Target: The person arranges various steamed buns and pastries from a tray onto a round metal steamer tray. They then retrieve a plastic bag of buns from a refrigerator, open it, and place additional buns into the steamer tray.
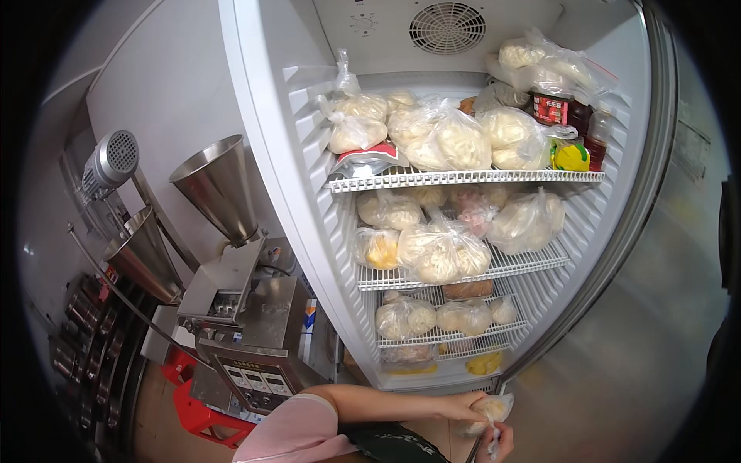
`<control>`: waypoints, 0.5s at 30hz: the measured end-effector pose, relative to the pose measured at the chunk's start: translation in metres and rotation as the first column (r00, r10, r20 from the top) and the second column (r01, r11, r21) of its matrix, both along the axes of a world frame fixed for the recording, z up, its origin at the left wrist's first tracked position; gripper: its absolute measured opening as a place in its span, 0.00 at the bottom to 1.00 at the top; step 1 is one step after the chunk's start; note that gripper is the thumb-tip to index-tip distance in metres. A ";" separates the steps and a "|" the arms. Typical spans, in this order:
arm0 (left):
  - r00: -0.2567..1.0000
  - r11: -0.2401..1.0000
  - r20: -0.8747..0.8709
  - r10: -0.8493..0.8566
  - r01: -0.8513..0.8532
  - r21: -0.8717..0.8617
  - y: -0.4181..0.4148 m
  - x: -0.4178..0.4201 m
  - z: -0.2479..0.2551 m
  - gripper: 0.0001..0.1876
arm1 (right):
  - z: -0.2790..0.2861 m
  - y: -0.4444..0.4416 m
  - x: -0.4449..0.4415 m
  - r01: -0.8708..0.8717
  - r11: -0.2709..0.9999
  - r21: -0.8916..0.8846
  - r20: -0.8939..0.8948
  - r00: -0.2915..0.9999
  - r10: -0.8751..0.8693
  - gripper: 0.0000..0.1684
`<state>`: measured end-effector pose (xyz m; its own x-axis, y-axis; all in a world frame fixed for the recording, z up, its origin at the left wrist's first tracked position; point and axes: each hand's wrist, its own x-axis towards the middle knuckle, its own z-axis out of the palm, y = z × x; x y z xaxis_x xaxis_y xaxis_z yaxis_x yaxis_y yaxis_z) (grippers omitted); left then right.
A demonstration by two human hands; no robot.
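My left hand (pixel 466 405) grips the upper side of a small clear plastic bag (pixel 496 408) with pale yellowish contents. Lower down, my right hand (pixel 500 443) pinches the gathered, twisted end of the same bag. Both hands are in front of the base of an open upright refrigerator (pixel 249 116). Knotted bags of pale buns or dough (pixel 443 136) crowd its top wire shelf (pixel 463 180). More bags of white pieces (pixel 444 254) sit on the second shelf, beside a bag with something yellow (pixel 382 252). Smaller bags (pixel 406 318) lie on the shelf below.
A stainless-steel food machine (pixel 249 370) with metal hoppers (pixel 211 188) stands left of the refrigerator, near a red plastic stool (pixel 200 414). The refrigerator's glass door (pixel 625 278) swings out on the right. A red-labelled jar (pixel 550 110) and bottles (pixel 598 139) stand at the top shelf's right end.
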<state>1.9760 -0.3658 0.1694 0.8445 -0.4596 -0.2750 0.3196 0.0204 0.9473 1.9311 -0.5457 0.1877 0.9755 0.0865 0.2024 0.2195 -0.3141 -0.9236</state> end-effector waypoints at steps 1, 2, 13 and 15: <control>1.000 0.998 0.013 -0.028 0.029 -0.060 0.004 0.002 0.002 0.32 | 0.003 -0.002 0.002 0.004 1.000 -0.010 -0.008 1.000 -0.004 0.17; 0.998 0.991 0.026 -0.055 0.057 -0.119 0.010 0.004 0.004 0.31 | -0.004 -0.004 0.003 0.022 1.000 -0.003 -0.042 0.999 -0.022 0.15; 0.651 0.690 0.592 0.475 -0.693 0.209 0.131 0.095 0.171 0.11 | 0.004 -0.037 -0.001 0.253 0.964 -0.080 -0.076 0.963 -0.259 0.13; 0.401 0.615 0.717 0.570 -0.787 -0.050 0.165 0.124 0.174 0.08 | 0.003 -0.040 -0.003 0.251 0.961 -0.115 -0.111 0.958 -0.263 0.14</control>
<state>2.1004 -0.2011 0.3429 0.8292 0.3483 0.4371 -0.3329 -0.3206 0.8868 1.9286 -0.5859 0.1904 0.9842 -0.1571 0.0814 0.0049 -0.4357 -0.9001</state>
